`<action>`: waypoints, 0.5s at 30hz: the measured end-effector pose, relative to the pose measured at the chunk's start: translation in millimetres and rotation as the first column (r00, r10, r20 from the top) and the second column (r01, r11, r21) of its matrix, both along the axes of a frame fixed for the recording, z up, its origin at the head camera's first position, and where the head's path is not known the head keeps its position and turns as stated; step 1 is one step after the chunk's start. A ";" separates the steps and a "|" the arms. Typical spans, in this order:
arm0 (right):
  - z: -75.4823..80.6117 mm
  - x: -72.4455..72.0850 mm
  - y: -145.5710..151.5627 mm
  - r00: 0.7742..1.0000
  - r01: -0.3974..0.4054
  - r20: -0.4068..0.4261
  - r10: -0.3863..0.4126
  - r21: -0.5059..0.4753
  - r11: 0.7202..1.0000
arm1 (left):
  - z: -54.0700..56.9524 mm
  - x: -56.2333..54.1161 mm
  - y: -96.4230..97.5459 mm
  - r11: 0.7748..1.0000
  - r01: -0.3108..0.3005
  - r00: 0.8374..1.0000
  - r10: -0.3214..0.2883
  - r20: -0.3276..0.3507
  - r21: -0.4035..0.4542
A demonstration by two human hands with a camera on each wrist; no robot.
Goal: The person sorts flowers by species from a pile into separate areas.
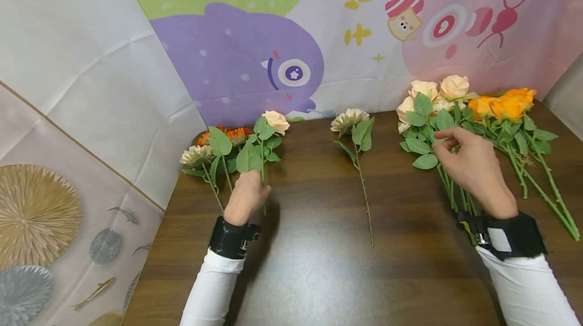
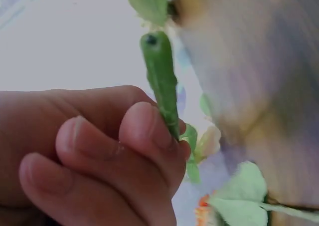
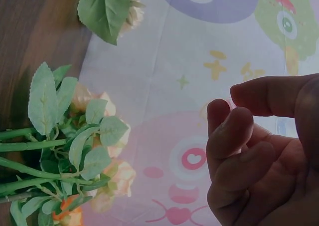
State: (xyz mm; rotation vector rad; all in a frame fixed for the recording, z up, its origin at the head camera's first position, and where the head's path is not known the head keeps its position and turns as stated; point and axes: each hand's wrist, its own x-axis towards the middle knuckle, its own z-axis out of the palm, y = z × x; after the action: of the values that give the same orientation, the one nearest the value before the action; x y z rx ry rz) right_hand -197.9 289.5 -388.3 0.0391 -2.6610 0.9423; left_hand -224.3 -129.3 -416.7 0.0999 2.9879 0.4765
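Note:
On the left, my left hand (image 1: 248,195) grips the stem of a peach rose (image 1: 276,122); the left wrist view shows the green stem (image 2: 162,81) between thumb and fingers, its cut end turned toward the camera. Beside that rose lie orange daisy-like flowers (image 1: 238,136) and a cream-white flower (image 1: 197,155). My right hand (image 1: 473,166) hovers over a bunch of peach roses (image 1: 423,89) at the right. Its fingers are loosely bent with nothing between them, and the right wrist view has the bunch off to the side.
A single cream-white flower (image 1: 348,121) lies mid-table, its long stem pointing toward me. Orange roses (image 1: 507,106) lie at the far right. Behind the brown table (image 1: 314,255) hangs a printed cloth (image 1: 255,57), with another patterned cloth (image 1: 86,154) at the left.

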 end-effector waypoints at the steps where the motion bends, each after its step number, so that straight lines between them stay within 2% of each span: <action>1: 0.1 0.0 -0.6 1.000 -0.003 0.004 0.003 -0.002 1.000 | 2.0 1.1 1.3 1.000 0.007 1.000 -0.007 -0.009 0.006; 9: 2.4 5.2 -12.0 0.999 -0.051 -0.015 0.051 -0.008 0.999 | 19.2 16.1 16.4 0.991 0.088 0.992 -0.078 -0.100 0.103; 12: 3.3 7.7 -21.8 0.995 -0.088 -0.040 0.088 -0.005 0.996 | 26.6 22.8 23.0 0.979 0.143 0.980 -0.119 -0.162 0.147; 15: 3.5 10.5 -32.0 0.990 -0.132 -0.055 0.132 -0.004 0.991 | 30.8 29.4 29.3 0.957 0.208 0.960 -0.161 -0.230 0.202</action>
State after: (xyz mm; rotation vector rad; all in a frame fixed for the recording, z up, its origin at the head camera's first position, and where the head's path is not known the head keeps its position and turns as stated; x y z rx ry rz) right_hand -187.5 257.4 -384.8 0.2387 -2.6312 0.9771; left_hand -194.9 -100.1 -385.8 0.4761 3.0716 0.8269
